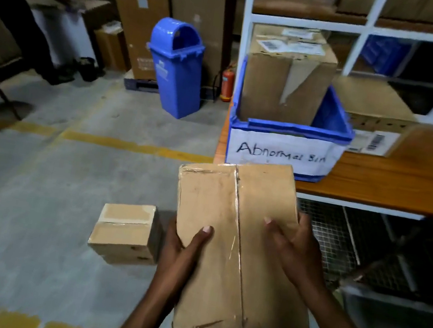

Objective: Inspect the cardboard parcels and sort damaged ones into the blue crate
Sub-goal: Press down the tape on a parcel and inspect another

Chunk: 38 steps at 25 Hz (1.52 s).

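Above grey floor (30, 219), left hand (182, 249) and right hand (292, 249) grip taped parcel (224, 250), thumbs on top.

The parcel (236, 249) hides its underside and most fingers of the left hand (180, 249) and right hand (295, 247).

Matt cardboard parcel (229, 239), glossy tape seam; glossy plastic bin (177, 72).
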Each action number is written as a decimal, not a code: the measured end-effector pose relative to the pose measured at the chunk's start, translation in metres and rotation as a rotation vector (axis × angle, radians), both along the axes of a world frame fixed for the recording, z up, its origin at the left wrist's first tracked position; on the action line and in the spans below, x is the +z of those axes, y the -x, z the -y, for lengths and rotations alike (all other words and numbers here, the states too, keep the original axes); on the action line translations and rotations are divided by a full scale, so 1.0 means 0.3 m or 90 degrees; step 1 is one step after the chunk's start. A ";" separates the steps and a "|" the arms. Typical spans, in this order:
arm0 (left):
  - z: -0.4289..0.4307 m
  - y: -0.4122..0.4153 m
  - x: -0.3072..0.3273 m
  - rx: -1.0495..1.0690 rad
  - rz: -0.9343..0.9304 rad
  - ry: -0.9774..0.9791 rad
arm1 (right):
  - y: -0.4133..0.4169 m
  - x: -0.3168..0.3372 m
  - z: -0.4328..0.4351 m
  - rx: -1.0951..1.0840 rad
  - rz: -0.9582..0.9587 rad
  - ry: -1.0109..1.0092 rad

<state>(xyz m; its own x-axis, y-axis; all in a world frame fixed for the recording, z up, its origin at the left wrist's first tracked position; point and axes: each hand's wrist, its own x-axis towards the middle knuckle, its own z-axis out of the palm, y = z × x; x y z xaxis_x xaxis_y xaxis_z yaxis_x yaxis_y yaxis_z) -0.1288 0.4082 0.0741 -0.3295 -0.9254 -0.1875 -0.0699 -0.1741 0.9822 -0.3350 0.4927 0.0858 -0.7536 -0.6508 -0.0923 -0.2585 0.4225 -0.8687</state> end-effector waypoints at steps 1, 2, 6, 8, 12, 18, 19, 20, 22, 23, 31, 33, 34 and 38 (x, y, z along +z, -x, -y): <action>-0.031 0.056 -0.005 -0.018 0.006 0.014 | 0.047 0.008 -0.054 -0.030 -0.007 0.012; -0.061 0.117 -0.007 -0.038 0.010 0.022 | 0.095 0.011 -0.110 -0.066 -0.015 0.024; -0.191 0.440 0.013 -0.117 0.046 0.038 | 0.331 0.028 -0.314 -0.227 -0.042 0.098; -0.281 0.630 0.049 -0.153 0.041 0.050 | 0.481 0.057 -0.405 -0.266 -0.082 0.144; -0.367 0.978 0.128 -0.180 0.004 0.138 | 0.830 0.135 -0.529 -0.250 -0.159 0.175; -0.313 1.416 0.278 -0.168 -0.041 0.258 | 1.265 0.308 -0.488 -0.189 -0.139 0.225; -0.288 1.471 0.305 -0.165 -0.037 0.274 | 1.315 0.331 -0.473 -0.195 -0.150 0.222; -0.261 1.520 0.329 -0.166 -0.039 0.286 | 1.359 0.358 -0.463 -0.199 -0.165 0.221; -0.213 1.609 0.369 -0.181 -0.045 0.304 | 1.448 0.407 -0.457 -0.213 -0.203 0.234; -0.191 1.658 0.382 -0.199 -0.044 0.311 | 1.497 0.427 -0.462 -0.229 -0.227 0.239; -0.181 2.011 0.438 -0.258 -0.037 0.272 | 1.768 0.431 -0.535 -0.276 -0.271 0.137; -0.188 2.075 0.448 -0.252 -0.024 0.329 | 1.797 0.438 -0.531 -0.280 -0.275 0.171; -0.192 2.101 0.460 -0.252 -0.010 0.346 | 1.810 0.445 -0.529 -0.280 -0.283 0.177; -0.197 2.167 0.510 -0.176 0.031 0.369 | 1.830 0.454 -0.520 -0.268 -0.308 0.193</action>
<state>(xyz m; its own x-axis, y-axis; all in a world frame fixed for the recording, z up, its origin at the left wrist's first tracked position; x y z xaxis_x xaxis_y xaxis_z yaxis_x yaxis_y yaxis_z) -0.7788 0.4673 0.2272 -0.5735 -0.7637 0.2962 -0.0832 0.4141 0.9064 -0.8840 0.6487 0.2221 -0.8574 -0.2389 0.4558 -0.5132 0.3298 -0.7924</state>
